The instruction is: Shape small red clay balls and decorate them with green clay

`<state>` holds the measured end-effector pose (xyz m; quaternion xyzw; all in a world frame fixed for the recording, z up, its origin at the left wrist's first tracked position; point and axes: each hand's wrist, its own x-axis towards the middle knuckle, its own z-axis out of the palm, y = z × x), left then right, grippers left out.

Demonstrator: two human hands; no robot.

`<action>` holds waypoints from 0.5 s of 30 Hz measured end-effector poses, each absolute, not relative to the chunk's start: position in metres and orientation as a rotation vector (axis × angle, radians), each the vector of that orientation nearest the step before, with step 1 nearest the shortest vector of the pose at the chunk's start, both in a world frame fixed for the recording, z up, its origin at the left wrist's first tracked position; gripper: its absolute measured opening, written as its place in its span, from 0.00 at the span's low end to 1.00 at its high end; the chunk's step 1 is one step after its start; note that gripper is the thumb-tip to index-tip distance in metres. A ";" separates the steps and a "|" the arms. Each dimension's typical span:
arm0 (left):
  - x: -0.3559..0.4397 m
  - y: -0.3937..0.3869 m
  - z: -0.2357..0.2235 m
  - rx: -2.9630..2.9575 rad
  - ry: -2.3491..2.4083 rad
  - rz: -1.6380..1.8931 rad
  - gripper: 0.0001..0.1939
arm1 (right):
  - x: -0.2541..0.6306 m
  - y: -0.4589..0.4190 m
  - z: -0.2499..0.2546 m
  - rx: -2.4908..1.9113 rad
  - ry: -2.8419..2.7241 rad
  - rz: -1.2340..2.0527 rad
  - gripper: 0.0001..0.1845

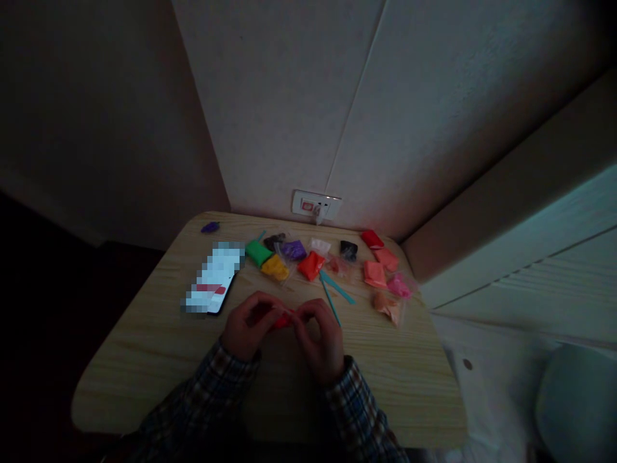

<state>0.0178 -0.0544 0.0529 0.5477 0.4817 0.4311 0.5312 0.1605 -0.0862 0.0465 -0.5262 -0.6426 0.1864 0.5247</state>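
Between my two hands, above the front half of the wooden table (pixel 380 379), is a small red packet (pixel 282 319) that looks like bagged modelling clay. My left hand (pixel 250 326) has its fingers curled round the packet's left part. At its right end, the thumb and fingertips of my right hand (pixel 321 337) pinch the edge. My fingers hide much of it. Just beyond my hands lie an orange-red packet (pixel 311 265), a yellow packet (pixel 275 267) and thin teal plastic tools (pixel 339 288).
A lit phone (pixel 214 280) lies at the left. Along the back are green (pixel 259 253), purple (pixel 294 250) and black packets (pixel 348 249). Salmon (pixel 375 274) and pink packets (pixel 399 285) lie at the right. A wall socket (pixel 316 205) is behind the table; a cabinet stands right.
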 end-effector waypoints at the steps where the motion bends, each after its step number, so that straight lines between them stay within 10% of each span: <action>1: 0.018 -0.055 0.053 1.282 1.143 1.040 0.07 | 0.161 -0.086 0.047 -1.262 -1.534 0.446 0.05; 15: 0.018 -0.051 0.053 1.670 1.091 1.082 0.05 | 0.160 -0.087 0.043 -1.258 -1.543 0.455 0.05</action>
